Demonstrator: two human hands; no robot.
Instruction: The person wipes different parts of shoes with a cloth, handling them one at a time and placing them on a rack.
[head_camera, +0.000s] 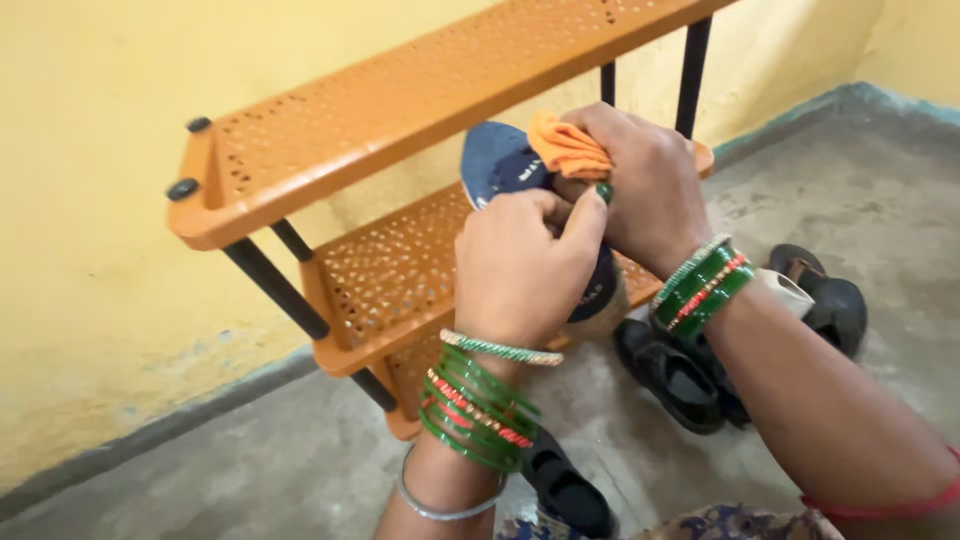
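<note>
Left hand: my left hand (520, 265) grips the blue shoe (500, 165) around its middle, fingers clenched on it.
Right hand: my right hand (640, 180) presses a bunched orange cloth (567, 147) against the shoe's upper, fingers closed on the cloth.
Shoe: held in the air in front of the rack's middle shelf, toe up.
Rack: orange rack (400, 110) stands against the yellow wall.
Floor: black sandals (670, 375) lie by the rack's right end, on the concrete floor (250, 470).
</note>
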